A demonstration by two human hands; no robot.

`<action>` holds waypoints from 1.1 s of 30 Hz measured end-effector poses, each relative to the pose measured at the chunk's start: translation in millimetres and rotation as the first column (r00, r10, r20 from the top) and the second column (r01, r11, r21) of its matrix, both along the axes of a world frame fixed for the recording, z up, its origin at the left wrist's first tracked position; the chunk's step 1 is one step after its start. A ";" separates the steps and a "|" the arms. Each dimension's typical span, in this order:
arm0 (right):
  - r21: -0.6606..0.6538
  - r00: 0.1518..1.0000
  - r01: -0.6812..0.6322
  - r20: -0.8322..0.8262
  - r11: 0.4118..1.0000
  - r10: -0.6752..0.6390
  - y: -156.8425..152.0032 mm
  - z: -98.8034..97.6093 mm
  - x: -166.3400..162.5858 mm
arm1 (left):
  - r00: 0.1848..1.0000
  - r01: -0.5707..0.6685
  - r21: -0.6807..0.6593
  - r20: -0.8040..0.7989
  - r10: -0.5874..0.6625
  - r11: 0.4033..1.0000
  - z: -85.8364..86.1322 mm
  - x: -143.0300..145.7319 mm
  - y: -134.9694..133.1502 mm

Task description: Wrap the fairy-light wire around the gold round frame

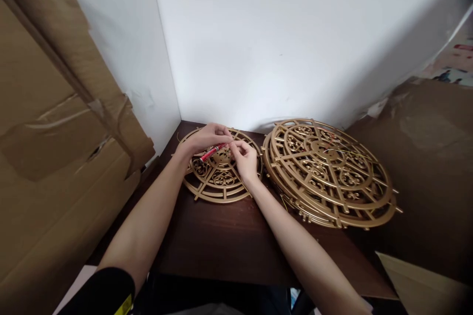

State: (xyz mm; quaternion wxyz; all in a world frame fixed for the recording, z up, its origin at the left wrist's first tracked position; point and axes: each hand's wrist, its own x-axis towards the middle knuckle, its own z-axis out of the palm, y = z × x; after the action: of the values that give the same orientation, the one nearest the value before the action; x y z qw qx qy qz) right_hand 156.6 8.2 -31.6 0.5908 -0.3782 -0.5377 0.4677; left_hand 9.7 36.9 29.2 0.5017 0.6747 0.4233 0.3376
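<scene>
My left hand [211, 137] is closed around a slim red pen-shaped tool [212, 152], whose exact kind I cannot make out. One end of the tool points down toward me on the left; the other disappears between my fingers. My right hand [244, 158] is pinched, its fingertips meeting those of my left hand; whatever lies between them is too small or hidden to name. Both hands are over the centre of a round gold openwork panel [223, 178] with rings, spokes and scroll ornaments, lying flat on the dark wooden table [221, 236].
To the right, several similar gold round panels [328, 172] lie in a stack, with thin yellow wires on them. Cardboard [66, 147] stands along the left side, and a brown box [436, 157] is at the right. A white wall [266, 49] rises behind the table.
</scene>
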 end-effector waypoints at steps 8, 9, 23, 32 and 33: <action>-0.059 0.992 -0.059 -0.119 0.996 0.052 -1.6 3.3 -2.0 | 0.997 -0.075 -0.165 0.009 0.077 0.984 2.6 -15.2 -30.2; -0.066 0.992 -0.058 -0.120 0.996 0.050 -1.5 3.1 -2.0 | 0.991 -0.116 -0.195 0.045 0.127 0.974 2.0 -15.7 -33.4; 0.015 0.991 -0.098 -0.089 0.995 0.099 -5.5 7.9 -3.6 | 0.898 -0.226 0.337 -0.290 0.329 0.914 -24.4 11.7 -37.1; 0.267 0.914 0.101 0.355 0.958 -0.196 -6.5 2.2 3.1 | 0.892 -0.442 0.093 -0.054 0.448 0.892 -42.9 7.9 -34.2; 0.302 0.875 0.069 0.439 0.951 -0.203 -7.4 2.8 2.8 | 0.897 -0.435 0.100 -0.043 0.441 0.895 -45.3 7.1 -33.1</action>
State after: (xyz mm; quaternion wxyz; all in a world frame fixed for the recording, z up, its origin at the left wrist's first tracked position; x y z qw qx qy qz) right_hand 159.5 0.8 -28.9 0.5233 -0.4302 -0.6952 0.2405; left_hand 16.9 3.8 -16.1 0.3687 0.5939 0.5649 0.4384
